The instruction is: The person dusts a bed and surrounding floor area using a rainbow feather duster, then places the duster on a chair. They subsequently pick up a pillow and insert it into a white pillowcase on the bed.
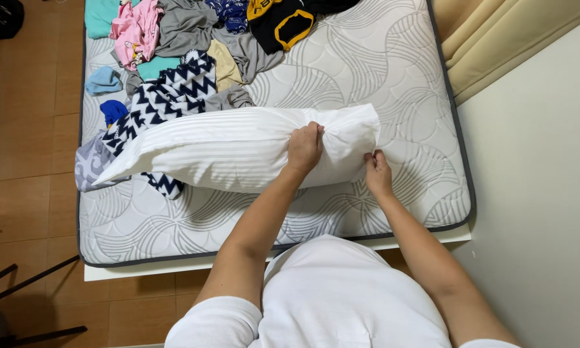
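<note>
A white striped pillow (225,148) lies across the quilted mattress (367,71), its long axis running left to right. My left hand (304,147) presses down on the pillow near its right end, fingers bunching the case fabric. My right hand (378,173) pinches the lower right corner of the pillowcase at the pillow's open end. The pillow's left tip rests over a navy-and-white zigzag cloth (174,93).
A heap of clothes (193,32) covers the far left of the mattress: pink, grey, teal, tan and black-and-yellow pieces. Small blue items (106,80) sit near the left edge. A cream wall (534,161) runs close on the right, wooden floor (26,129) on the left.
</note>
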